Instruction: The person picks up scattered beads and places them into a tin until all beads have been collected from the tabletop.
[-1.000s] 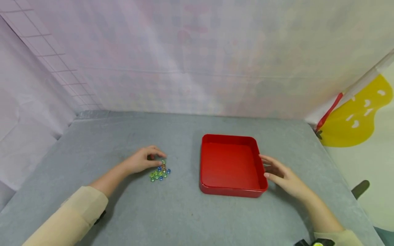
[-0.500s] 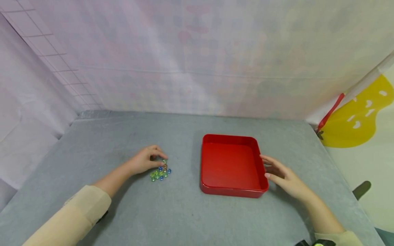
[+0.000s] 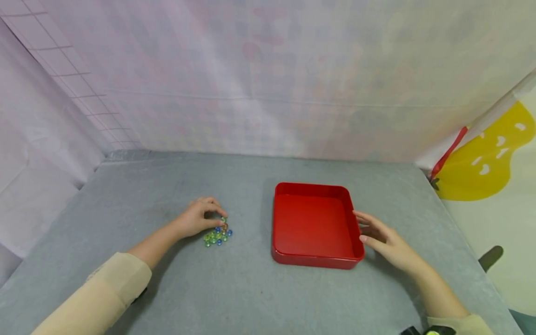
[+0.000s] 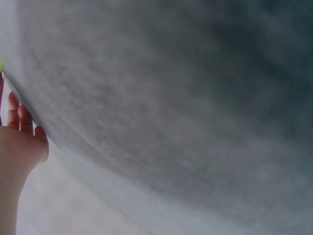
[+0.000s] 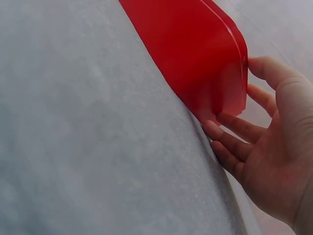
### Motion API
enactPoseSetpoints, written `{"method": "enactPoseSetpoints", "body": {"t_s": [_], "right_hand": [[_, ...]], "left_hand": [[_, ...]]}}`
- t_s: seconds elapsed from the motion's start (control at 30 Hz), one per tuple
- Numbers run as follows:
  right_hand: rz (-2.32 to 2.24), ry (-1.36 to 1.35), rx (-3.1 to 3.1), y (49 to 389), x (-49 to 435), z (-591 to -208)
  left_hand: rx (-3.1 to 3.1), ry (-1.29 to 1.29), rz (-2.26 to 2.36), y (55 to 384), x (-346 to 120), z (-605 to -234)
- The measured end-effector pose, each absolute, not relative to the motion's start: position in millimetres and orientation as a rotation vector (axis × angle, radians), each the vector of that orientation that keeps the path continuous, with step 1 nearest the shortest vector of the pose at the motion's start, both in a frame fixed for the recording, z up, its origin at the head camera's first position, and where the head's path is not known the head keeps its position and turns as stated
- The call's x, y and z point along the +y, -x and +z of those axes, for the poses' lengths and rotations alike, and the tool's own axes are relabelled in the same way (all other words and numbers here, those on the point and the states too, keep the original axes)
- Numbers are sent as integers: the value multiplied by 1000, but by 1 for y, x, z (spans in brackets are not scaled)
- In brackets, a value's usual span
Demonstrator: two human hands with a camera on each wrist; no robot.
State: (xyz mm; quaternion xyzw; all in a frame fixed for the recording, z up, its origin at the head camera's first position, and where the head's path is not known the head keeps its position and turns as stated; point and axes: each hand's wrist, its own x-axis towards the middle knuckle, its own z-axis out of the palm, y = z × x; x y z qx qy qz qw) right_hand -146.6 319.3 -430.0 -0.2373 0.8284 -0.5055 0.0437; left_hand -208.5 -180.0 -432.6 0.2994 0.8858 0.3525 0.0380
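Observation:
At the left of the head view, my left hand (image 3: 196, 220) bends over a small cluster of glass marbles (image 3: 215, 238), mostly green with a few blue and one orange. Between its thumb and fingertip is a pale green marble (image 3: 224, 219). The left wrist view shows part of that hand (image 4: 23, 147) at its edge, the marbles mostly cut off. My right hand (image 3: 387, 244) rests extended fingers and thumb against the outer right wall of a square red tray (image 3: 318, 262). In the right wrist view those fingers (image 5: 242, 128) touch the tray's wall (image 5: 195, 54) without curling round it.
A grey cloth covers the table (image 3: 251, 298). A pale patterned curtain (image 3: 268, 83) hangs behind it. To the right is a white sheet with a yellow print (image 3: 477, 167). The red tray stands right of the marbles.
My left thumb and fingertip have shifted slightly right, and the orange marble beside them has moved a little right too. The right hand and tray stay in place.

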Motion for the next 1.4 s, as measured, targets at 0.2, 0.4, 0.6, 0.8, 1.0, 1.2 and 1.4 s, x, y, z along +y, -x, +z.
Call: {"method": "enactPoseSetpoints", "body": {"t_s": [0.2,0.4,0.6,0.8,1.0,1.2,1.4], "right_hand": [[-1548,746,2545,147,319,-430],[-1530,712,2544,146,320,-432],[-1530,703,2542,147,320,-432],[-1570,740,2501,148,321,-433],[-1567,738,2496,147,321,-432],[-1563,739,2506,147,321,-432],[-1559,727,2508,147,321,-432]], "left_hand": [[2754,-890,1036,207,-179,-431],[2777,-912,1028,207,-180,-431],[2801,-916,1061,206,-182,-430],[2804,-902,1106,207,-183,-429],[2810,-882,1143,208,-183,-427],[2826,-877,1192,207,-184,-422],[2833,-845,1209,204,-183,-417]]}}
